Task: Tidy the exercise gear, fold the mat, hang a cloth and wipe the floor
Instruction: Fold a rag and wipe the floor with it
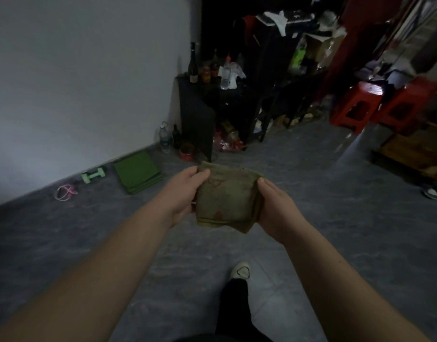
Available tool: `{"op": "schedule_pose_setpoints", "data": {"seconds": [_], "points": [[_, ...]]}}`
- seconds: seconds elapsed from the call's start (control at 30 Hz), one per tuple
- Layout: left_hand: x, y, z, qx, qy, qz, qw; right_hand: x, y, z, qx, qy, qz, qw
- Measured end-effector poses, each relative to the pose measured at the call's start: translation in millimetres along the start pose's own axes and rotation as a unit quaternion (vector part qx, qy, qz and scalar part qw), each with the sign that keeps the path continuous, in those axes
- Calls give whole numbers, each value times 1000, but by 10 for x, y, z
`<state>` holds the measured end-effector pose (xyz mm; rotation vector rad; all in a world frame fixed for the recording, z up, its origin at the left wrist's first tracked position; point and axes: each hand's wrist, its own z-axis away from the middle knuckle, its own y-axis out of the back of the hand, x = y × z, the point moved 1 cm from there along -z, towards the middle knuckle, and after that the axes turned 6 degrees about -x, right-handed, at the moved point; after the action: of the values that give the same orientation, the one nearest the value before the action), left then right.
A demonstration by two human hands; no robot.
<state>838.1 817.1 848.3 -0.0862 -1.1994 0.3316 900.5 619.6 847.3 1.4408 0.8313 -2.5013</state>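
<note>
Both hands, left hand (185, 193) and right hand (276, 206), grip folded cloth (227, 198) by opposite edges; apparently loose layers could unfold if either grip slackens.

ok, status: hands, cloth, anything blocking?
Left hand and right hand both grip folded olive cloth, held above floor. Green mat folded by wall. Nothing in the way.

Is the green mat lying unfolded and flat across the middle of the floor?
No, the green mat lies folded in a stack beside the wall, next to the dumbbell.
</note>
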Motion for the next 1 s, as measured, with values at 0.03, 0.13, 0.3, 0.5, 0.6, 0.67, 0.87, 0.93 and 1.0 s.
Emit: {"op": "schedule_pose_setpoints", "data": {"seconds": [0.03, 0.13, 0.3, 0.5, 0.6, 0.67, 0.87, 0.93, 1.0], "points": [[63, -19, -233, 0, -3, 4, 1000, -84, 92, -172, -15, -4, -15, 1000], [261, -95, -972, -1, -10, 13, 1000, -387, 442, -733, -63, -10, -9, 998], [641, -264, -1979, -11, 4, 31, 999, -1007, 890, -1651, -123, -26, 44, 991], [1032, -260, -2963, -103, -6, 70, 992, -1631, 1102, -2716, -101, -21, 67, 992], [1070, -168, -3365, -78, -18, 85, 993, -1837, 1146, -3174, -111, -25, 93, 989], [1108, -69, -3649, -67, -22, 89, 994, -1939, 1172, -3504, -116, -29, 109, 987], [1247, 369, -4571, -25, -18, 122, 992, -2158, 1115, -4621, -133, -50, 126, 982], [1306, 514, -4946, 7, -3, 132, 991, -2244, 1083, -5046, -138, -64, 129, 980], [1370, 664, -5347, 52, 24, 139, 989, -2339, 1047, -5478, -134, -80, 141, 978]]}}
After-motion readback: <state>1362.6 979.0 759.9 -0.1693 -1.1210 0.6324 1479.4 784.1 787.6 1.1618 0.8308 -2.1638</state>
